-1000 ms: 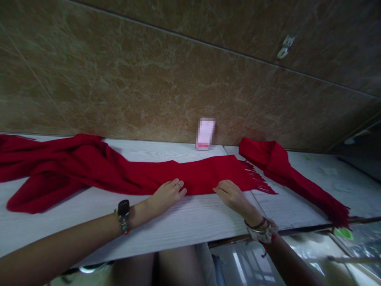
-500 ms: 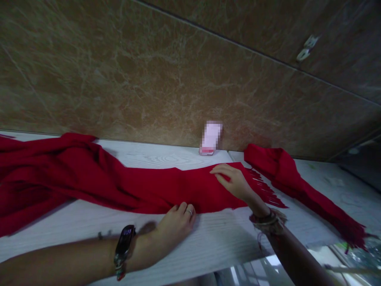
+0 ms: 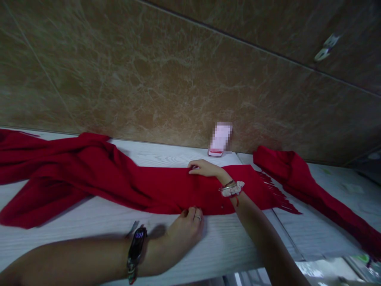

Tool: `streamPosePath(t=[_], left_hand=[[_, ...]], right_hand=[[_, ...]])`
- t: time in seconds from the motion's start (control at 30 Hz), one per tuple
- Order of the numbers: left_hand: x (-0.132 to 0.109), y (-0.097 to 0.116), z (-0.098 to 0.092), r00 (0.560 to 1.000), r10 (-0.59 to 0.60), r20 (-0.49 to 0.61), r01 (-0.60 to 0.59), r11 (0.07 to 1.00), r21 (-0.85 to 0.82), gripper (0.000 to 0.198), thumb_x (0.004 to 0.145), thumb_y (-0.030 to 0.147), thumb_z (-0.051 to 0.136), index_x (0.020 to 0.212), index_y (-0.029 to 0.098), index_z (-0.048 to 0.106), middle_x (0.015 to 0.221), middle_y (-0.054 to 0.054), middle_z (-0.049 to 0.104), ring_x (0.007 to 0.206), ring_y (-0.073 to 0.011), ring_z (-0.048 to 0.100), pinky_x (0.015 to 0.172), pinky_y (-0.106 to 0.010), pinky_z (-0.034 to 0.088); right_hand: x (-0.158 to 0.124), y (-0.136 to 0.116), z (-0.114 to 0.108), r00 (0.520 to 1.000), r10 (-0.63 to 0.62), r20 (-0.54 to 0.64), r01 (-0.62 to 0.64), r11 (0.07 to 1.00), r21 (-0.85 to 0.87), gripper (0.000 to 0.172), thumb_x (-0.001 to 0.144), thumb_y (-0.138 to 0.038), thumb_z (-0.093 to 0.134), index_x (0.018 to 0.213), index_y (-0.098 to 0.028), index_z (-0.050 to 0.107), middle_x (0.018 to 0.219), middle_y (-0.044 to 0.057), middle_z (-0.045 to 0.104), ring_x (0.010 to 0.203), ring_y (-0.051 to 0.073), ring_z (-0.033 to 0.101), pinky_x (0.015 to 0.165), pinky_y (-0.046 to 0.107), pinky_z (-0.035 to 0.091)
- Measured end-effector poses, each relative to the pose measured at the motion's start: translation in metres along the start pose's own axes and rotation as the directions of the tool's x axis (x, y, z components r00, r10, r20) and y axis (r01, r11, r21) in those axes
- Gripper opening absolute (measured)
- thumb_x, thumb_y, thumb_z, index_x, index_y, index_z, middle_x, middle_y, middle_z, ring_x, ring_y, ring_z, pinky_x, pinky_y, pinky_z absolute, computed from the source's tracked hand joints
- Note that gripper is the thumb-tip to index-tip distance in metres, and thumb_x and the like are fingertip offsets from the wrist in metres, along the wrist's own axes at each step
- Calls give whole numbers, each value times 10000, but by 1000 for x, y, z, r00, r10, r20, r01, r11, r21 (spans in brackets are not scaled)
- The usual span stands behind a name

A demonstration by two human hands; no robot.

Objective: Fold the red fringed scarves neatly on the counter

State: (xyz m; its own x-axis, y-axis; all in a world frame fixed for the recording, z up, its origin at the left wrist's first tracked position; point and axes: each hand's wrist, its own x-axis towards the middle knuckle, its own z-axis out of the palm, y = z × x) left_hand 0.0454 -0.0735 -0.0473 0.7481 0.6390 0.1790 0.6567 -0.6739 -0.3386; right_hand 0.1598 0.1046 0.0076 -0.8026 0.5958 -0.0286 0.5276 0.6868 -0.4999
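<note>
A red scarf [image 3: 166, 186] with a fringed right end lies lengthwise across the white wood-grain surface, flat in the middle and bunched in folds at the left. My left hand [image 3: 188, 225], wearing a ring, is closed on the scarf's near edge, its fingertips partly hidden. Across from it, my right hand [image 3: 204, 168] reaches over the fabric to the far edge. Its thumb and fingers bend around that edge, thumb on the near side.
Another length of red fringed fabric [image 3: 300, 176] lies to the right. A pink-and-white blurred object [image 3: 220, 138] leans against the brown marbled wall [image 3: 154, 79]. Small white fixtures [image 3: 326, 47] sit on that wall. The surface's near edge [image 3: 238, 270] runs below my arms.
My right hand has moved left along the scarf, from near its fringed end to the far edge opposite my left hand. My left hand stays on the near edge; the view has shifted slightly.
</note>
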Motion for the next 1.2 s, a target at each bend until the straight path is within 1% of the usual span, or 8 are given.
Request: streamPosePath(t=[0.17, 0.4, 0.6, 0.77, 0.9, 1.07, 1.13, 1.2], left_hand=[[-11, 2, -1, 998, -61, 5, 61, 996, 60, 396, 697, -20, 413, 1033, 102, 583, 1051, -163, 590, 929, -257, 563, 664, -389, 515], [-10, -1, -6, 996, -75, 56, 77, 996, -35, 401, 723, 1, 450, 1092, 121, 550, 1039, -166, 586, 933, -242, 562, 682, -360, 520], [-9, 3, 4, 994, -80, 77, 84, 995, -56, 390, 723, 37, 469, 1090, 131, 560, 1092, -182, 548, 952, -272, 536, 691, -395, 504], [-7, -1, 2, 993, -58, 100, 65, 996, -62, 316, 739, 56, 475, 1027, 118, 589, 1023, -164, 563, 860, -245, 548, 634, -364, 505], [-6, -4, -5, 994, -48, 103, 54, 997, -54, 290, 737, 43, 478, 991, 122, 595, 955, -138, 578, 807, -212, 550, 603, -318, 501], [-9, -7, -12, 993, -46, 105, 48, 999, -22, 338, 741, 33, 455, 1047, 120, 569, 1093, -159, 556, 886, -229, 544, 648, -343, 500], [-10, -9, -14, 994, -41, 104, 43, 999, -20, 363, 752, 37, 448, 1092, 122, 546, 1130, -164, 548, 928, -232, 536, 674, -350, 498], [-10, -10, -15, 993, -32, 113, 35, 999, -31, 375, 764, 38, 448, 1119, 125, 528, 1114, -161, 564, 943, -225, 537, 687, -345, 499]], right_hand=[[-1, 0, 4, 989, 81, -121, -66, 990, 121, 88, 695, -95, 615, 774, -133, 623, 752, 17, 645, 703, 120, 570, 682, 245, 437], [7, -3, 14, 951, 184, -247, -155, 979, 132, 163, 601, -102, 704, 748, -132, 639, 679, 2, 626, 655, 118, 558, 603, 218, 416], [-7, 5, -2, 993, 93, -78, -94, 996, -10, 108, 677, -138, 650, 780, -163, 668, 765, 21, 658, 699, 132, 562, 671, 248, 422], [-8, 8, -7, 981, 143, -130, -154, 985, -80, 63, 622, -121, 690, 667, -142, 652, 616, -8, 602, 600, 118, 513, 585, 231, 381], [-5, 9, -5, 965, 195, -177, -209, 976, -64, 114, 607, -158, 710, 696, -119, 649, 631, 4, 605, 603, 123, 517, 563, 228, 377], [-12, 11, -9, 993, 112, -24, -114, 991, -71, 141, 705, -186, 632, 837, -149, 666, 793, 30, 661, 693, 133, 558, 632, 235, 408], [-16, 12, -12, 990, 139, -5, -138, 978, -156, 135, 683, -150, 642, 814, -163, 672, 791, 28, 662, 690, 134, 552, 631, 235, 404], [-19, 13, -15, 981, 191, -34, -194, 955, -223, 119, 649, -116, 660, 757, -164, 671, 741, 21, 650, 658, 132, 536, 604, 232, 390]])
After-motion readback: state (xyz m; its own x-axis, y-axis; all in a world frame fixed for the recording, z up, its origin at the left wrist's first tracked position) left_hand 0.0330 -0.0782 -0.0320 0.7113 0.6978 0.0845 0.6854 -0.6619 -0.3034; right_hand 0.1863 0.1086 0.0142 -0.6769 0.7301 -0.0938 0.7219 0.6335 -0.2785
